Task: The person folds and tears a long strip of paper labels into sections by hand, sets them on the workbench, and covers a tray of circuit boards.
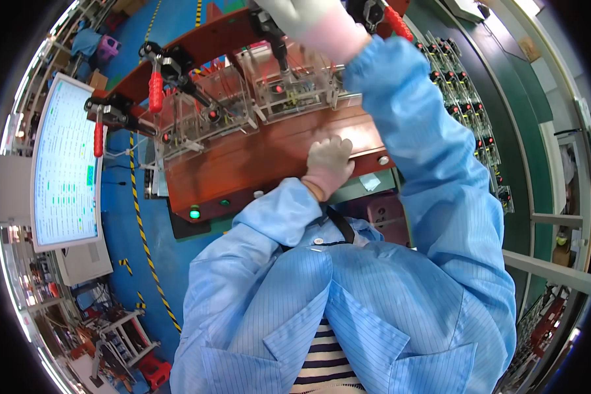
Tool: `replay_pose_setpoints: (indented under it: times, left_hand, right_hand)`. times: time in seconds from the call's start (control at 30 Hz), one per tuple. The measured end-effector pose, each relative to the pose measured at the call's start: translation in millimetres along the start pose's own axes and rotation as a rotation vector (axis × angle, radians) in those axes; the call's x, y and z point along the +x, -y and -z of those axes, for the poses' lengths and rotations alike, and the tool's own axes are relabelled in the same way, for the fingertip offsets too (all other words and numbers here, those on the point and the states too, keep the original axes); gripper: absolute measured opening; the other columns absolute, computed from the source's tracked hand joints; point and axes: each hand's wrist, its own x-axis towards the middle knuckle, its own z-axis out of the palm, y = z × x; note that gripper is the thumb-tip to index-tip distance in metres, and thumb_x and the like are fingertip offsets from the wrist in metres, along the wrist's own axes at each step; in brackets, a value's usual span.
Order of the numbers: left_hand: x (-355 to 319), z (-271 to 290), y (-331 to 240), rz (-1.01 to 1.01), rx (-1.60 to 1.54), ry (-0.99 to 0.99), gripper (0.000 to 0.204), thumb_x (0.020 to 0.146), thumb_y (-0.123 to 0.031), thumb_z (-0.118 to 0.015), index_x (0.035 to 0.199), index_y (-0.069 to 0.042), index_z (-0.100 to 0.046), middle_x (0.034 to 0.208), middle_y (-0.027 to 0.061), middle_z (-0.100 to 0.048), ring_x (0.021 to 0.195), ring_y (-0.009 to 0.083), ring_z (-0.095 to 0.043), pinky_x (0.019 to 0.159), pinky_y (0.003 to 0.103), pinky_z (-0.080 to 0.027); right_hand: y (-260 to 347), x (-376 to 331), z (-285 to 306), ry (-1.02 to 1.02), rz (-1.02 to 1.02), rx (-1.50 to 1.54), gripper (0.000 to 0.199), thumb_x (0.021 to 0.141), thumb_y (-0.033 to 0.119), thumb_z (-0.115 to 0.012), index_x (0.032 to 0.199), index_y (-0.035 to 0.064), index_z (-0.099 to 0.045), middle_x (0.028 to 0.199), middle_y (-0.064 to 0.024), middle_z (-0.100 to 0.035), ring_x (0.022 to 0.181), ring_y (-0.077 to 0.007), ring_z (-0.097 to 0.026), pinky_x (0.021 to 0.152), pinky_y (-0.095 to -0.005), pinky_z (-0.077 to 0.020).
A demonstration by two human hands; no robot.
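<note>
My left hand [330, 164], in a white and pink glove, rests with bent fingers on the front part of a reddish-brown test fixture [262, 154]; I see nothing in it. My right hand [312, 23], gloved the same way, reaches to the top edge beside a black toggle clamp [268, 29]. Its fingers are cut off by the frame, and that clamp's handle is hidden. Other toggle clamps with red handles [155, 90] line the fixture's upright board. Beneath them stand clear plastic holders [226, 105] containing small parts with black and red round tops.
A lit monitor [65, 164] stands at the left. On the fixture's front, a green lamp [194, 214] glows near a silver button [383, 160]. Several small assemblies [466, 105] lie in rows on the green bench [505, 125] at right. Yellow-black tape [141, 230] marks the blue floor.
</note>
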Motion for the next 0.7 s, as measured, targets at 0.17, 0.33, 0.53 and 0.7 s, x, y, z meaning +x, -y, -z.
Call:
replay_pose_setpoints:
  times: [0.17,0.33,0.53,0.7]
  left_hand:
    - [41,17,26,-0.106,-0.032,-0.219,0.018,0.077,-0.019,-0.058,0.073,-0.002,-0.063,0.085,0.0189,-0.062,0.069,0.0315,-0.063,0.062,0.041,-0.052]
    - [53,16,130,-0.072,0.519,0.190,0.039,0.094,-0.028,-0.043,0.128,-0.010,-0.052,0.130,0.0179,-0.052,0.120,0.0344,-0.050,0.099,0.045,-0.041]
    - [54,29,118,0.123,0.076,0.058,0.045,0.093,-0.031,-0.043,0.123,0.002,-0.048,0.123,0.0261,-0.052,0.112,0.0436,-0.050,0.095,0.045,-0.042]
    - [2,58,64,0.029,-0.201,0.078,0.034,0.093,-0.020,-0.047,0.117,0.004,-0.051,0.113,0.0256,-0.055,0.105,0.0406,-0.053,0.092,0.045,-0.041]
  right_hand:
    - [-135,61,18,-0.239,-0.365,0.338,0.053,0.095,0.029,-0.049,0.140,0.0054,-0.033,0.102,-0.0168,-0.060,0.082,-0.0194,-0.059,0.074,-0.0334,-0.0498]
    - [-53,-3,-50,-0.648,-0.381,-0.469,0.029,0.078,0.025,-0.055,0.096,0.0034,-0.061,0.096,-0.0159,-0.057,0.090,-0.0338,-0.053,0.079,-0.0447,-0.0407]
    - [29,-239,-106,-0.255,-0.950,0.029,0.027,0.091,0.028,-0.050,0.105,0.0067,-0.059,0.102,-0.0163,-0.063,0.097,-0.0359,-0.060,0.084,-0.0417,-0.0485]
    - [52,-291,-95,-0.391,-1.622,0.454,0.064,0.088,0.051,-0.055,0.131,0.0049,-0.042,0.093,-0.0183,-0.065,0.063,-0.0237,-0.065,0.057,-0.0373,-0.0507]
